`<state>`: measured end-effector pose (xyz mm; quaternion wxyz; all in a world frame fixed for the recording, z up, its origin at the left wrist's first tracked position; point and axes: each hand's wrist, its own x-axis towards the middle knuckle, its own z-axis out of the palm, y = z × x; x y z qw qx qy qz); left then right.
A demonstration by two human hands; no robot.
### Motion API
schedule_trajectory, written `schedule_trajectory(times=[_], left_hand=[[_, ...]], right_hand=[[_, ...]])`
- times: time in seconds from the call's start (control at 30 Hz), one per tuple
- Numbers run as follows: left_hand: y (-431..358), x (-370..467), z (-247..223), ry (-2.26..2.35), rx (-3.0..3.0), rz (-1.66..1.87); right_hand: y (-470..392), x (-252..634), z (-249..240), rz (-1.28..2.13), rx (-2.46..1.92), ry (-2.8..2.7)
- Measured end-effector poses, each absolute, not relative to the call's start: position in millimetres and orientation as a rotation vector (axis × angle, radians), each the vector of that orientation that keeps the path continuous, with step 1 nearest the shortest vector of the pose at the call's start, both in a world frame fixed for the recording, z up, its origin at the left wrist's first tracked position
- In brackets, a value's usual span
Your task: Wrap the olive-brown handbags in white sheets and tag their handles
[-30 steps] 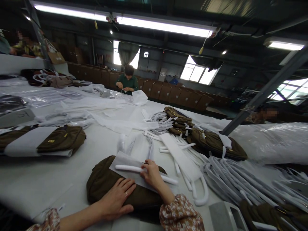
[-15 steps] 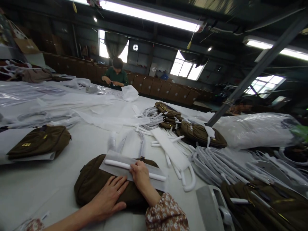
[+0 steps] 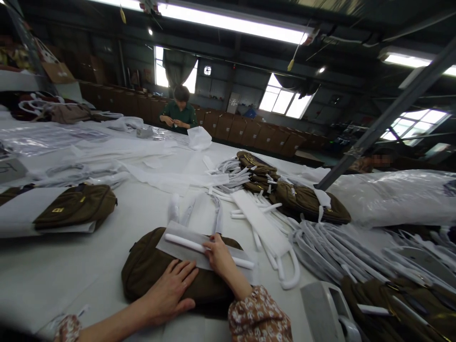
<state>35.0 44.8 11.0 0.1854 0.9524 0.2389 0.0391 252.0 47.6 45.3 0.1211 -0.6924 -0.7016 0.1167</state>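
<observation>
A dark olive-brown bag (image 3: 142,266) lies on the white table in front of me, its handles wrapped in clear plastic and pointing away. Across its upper side rests a translucent wrapping sheet (image 3: 169,247) with a white foam tube (image 3: 185,241) along it. My left hand (image 3: 171,287) is spread flat on the bag just below the sheet, fingers stretched out. With bent fingers, my right hand (image 3: 219,256) grips the foam tube near its middle, covering part of it.
Loose foam tubes (image 3: 295,270) and a white foam strip (image 3: 261,225) lie to the right, near stacked brown bags (image 3: 309,199). A grey tape dispenser (image 3: 324,308) stands at the lower right. Another bag (image 3: 80,204) sits left. A person in green (image 3: 181,114) works across the table.
The view has swung slightly left, so everything appears farther right. My left hand stays flat on the bag; my right fingers have shifted only slightly at the foam tube.
</observation>
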Motion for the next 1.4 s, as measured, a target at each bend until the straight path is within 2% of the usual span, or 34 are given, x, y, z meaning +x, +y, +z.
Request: schedule_trajectory(times=[0.23, 0.47, 0.8, 1.03, 1.4], left_hand=[[45, 35, 11, 0.682, 2.702, 0.091], [44, 34, 5, 0.693, 2.773, 0.147], [45, 27, -30, 0.617, 2.941, 0.419], [38, 21, -12, 0.647, 2.735, 0.470], [34, 23, -1, 0.579, 2.750, 0.397]], right_hand=[[58, 255, 52, 0.275, -2.291, -1.976], [43, 243, 46, 0.126, -2.129, -2.314], [28, 248, 28, -0.109, -2.003, -2.504], [20, 238, 21, -0.410, -1.840, -2.494], [18, 229, 9, -0.522, -1.812, -2.442]])
